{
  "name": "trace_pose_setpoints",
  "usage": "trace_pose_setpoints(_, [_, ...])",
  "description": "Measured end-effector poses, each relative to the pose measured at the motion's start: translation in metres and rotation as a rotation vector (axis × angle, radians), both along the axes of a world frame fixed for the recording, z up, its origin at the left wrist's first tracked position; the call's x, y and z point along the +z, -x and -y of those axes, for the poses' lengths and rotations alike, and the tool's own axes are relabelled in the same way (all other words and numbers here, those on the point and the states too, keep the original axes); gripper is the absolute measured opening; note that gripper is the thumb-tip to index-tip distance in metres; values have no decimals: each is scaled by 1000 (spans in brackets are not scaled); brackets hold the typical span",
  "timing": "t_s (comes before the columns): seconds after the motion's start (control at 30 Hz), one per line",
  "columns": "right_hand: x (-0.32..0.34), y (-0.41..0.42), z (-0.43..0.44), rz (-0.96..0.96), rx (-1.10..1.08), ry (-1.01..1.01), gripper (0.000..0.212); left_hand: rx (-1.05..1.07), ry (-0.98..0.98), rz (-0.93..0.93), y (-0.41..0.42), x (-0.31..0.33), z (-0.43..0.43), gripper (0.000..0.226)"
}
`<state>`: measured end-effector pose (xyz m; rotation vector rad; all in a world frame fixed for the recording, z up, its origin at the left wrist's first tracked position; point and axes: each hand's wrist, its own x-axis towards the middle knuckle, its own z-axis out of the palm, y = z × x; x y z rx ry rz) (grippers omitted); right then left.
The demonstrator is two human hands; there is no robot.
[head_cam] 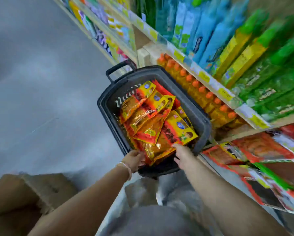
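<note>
Red-and-yellow packets (153,120) fill the dark basket (105,106) on the floor (40,99), their print too blurred to read. At the basket's near edge the left hand (134,159) touches them, its grip impossible to tell. The right hand (183,153) has a wide grip, fingers straight on a packet.

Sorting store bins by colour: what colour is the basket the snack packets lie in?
Dark grey, nearly black; the basket shows best in the head view.
</note>
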<state>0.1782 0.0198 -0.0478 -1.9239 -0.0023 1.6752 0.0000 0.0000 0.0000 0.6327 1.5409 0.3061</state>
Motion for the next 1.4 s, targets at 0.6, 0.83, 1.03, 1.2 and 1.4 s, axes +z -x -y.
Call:
trace_pose_setpoints(0.6, [40, -20, -8, 662, 57, -458, 17, 148, 49, -20, 15, -18, -18, 16])
trace_pose_setpoints(0.83, [62, -36, -25, 668, 106, -484, 17, 38, -170, -122, 14, -7, -40, 53])
trace_pose_setpoints(1.03, [50, 2, -47, 311, 220, -420, 12, 193, -89, 191, 27, 12, -60, 48])
trace_pose_setpoints(1.2, [25, 18, -64, 149, 315, -309, 29, 256, -149, 28, 67, -3, -45, 16])
trace_pose_setpoints(1.4, [-19, 30, -77, 301, 361, -87, 37, 423, -20, -196, 84, -34, -21, 22])
